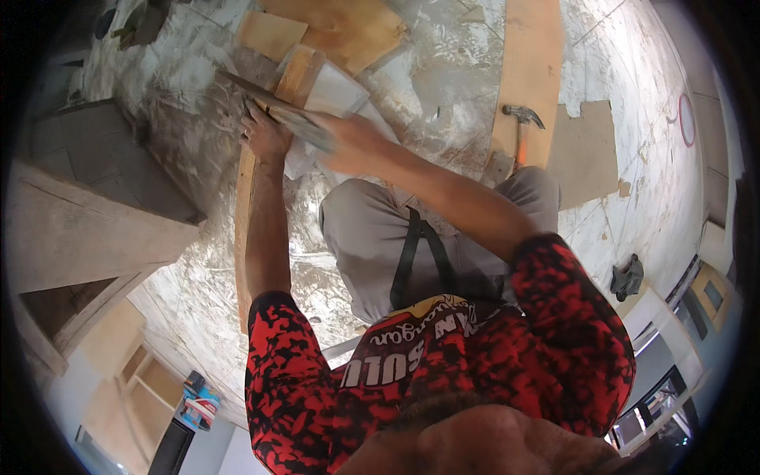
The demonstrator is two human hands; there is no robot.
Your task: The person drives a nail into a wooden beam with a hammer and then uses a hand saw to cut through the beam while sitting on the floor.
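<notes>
Kneeling on the dusty floor (190,261), the person presses the left hand (265,134) on a long wooden plank (241,229), fingers curled around its far end. Just to the right, the right hand (352,142) closes tightly around the handle of a hand saw (273,107), whose blurred blade crosses just beside the left hand. A slip of the blade could probably cut those fingers. A hammer (522,119) lies well apart on the right.

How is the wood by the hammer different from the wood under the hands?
The plank beside the hammer is wide and lies bare, with no hand on it. The strip is narrow, and the left hand presses on it while the right hand works a blurred tool above. Both are pale wood on the floor.
</notes>
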